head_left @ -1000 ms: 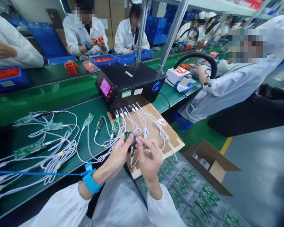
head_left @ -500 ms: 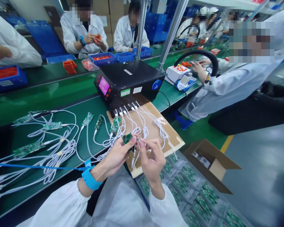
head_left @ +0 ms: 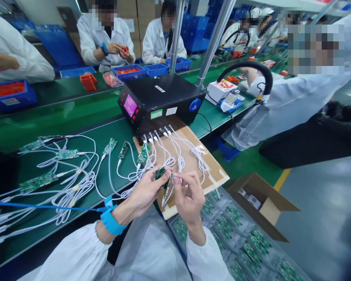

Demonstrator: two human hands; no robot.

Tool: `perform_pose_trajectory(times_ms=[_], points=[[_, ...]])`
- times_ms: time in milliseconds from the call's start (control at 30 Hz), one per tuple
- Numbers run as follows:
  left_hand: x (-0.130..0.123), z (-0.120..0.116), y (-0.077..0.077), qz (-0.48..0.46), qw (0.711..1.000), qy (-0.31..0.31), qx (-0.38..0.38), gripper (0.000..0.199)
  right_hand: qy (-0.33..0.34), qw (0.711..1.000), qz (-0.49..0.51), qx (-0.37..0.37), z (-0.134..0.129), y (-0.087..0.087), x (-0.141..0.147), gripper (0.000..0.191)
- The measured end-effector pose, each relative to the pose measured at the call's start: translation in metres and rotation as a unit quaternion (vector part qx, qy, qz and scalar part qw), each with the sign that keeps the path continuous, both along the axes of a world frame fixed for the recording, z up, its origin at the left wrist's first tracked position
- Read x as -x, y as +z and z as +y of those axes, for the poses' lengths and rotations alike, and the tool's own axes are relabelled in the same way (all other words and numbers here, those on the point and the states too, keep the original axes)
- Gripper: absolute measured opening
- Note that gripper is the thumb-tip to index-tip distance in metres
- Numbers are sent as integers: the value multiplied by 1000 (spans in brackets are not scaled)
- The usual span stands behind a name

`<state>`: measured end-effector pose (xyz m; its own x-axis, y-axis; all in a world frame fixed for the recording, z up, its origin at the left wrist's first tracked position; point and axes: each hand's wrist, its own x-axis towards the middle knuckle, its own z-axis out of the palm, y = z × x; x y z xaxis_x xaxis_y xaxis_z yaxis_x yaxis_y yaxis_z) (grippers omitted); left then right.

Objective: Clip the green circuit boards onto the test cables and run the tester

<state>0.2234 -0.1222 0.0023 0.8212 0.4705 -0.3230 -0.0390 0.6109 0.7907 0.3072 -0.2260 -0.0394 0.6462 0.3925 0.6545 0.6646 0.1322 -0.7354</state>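
Between thumb and fingers my left hand [head_left: 144,191], with a blue strap at the wrist, holds a small green circuit board [head_left: 159,173] over the cardboard sheet [head_left: 190,152]. My right hand [head_left: 189,195] pinches at the board's right end, its fingertips almost touching those of the left. What sits in that pinch is too small to make out, though a white cable [head_left: 164,199] hangs below. Behind the hands stands a black test box [head_left: 160,97] with a lit pink screen and white cables plugged into its front.
Cabled circuit boards [head_left: 38,182] and a coiled cable bundle [head_left: 73,189] lie left. At the lower right are bagged boards [head_left: 248,246] and an open carton [head_left: 263,203]. A black curved hose [head_left: 245,64] arches beside a person's sleeve [head_left: 283,105]. Other people sit opposite.
The hands stay together, with the board turned slightly between them. At the right, the co-worker's arm has shifted behind the hose. The whole view has moved a little.
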Motion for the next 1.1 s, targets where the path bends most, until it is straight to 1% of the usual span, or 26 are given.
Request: perform_pose_trajectory(times_ms=[100, 233, 367, 467, 600, 767, 900, 1000, 1100], points=[[0, -3, -1, 0, 1000, 1, -26, 40, 6, 1000, 21, -4, 0, -2, 2, 16], [-3, -6, -1, 9, 998, 5, -64, 40, 23, 997, 79, -8, 2, -5, 3, 17], [-4, -7, 3, 20, 998, -7, -60, 43, 18, 994, 104, -25, 0, -5, 1, 18], [-3, -7, 5, 24, 998, -9, -57, 45, 15, 996, 85, -27, -3, -4, -2, 15], [-3, -6, 0, 26, 997, -12, -69, 48, 26, 997, 71, -2, -6, -5, -4, 14], [-4, -4, -7, 11, 996, -30, -84, 47, 36, 992, 120, -5, -5, -7, -1, 11], [-6, -3, -11, 18, 995, -27, -97, 47, 47, 985, 161, -24, -1, -6, -2, 10], [-9, -5, -12, 12, 995, -28, -99, 48, 58, 982, 176, -26, 1, -4, -8, 10], [-13, -8, -10, 15, 993, -20, -116, 48, 67, 982, 176, 0, -3, -5, -13, 13]])
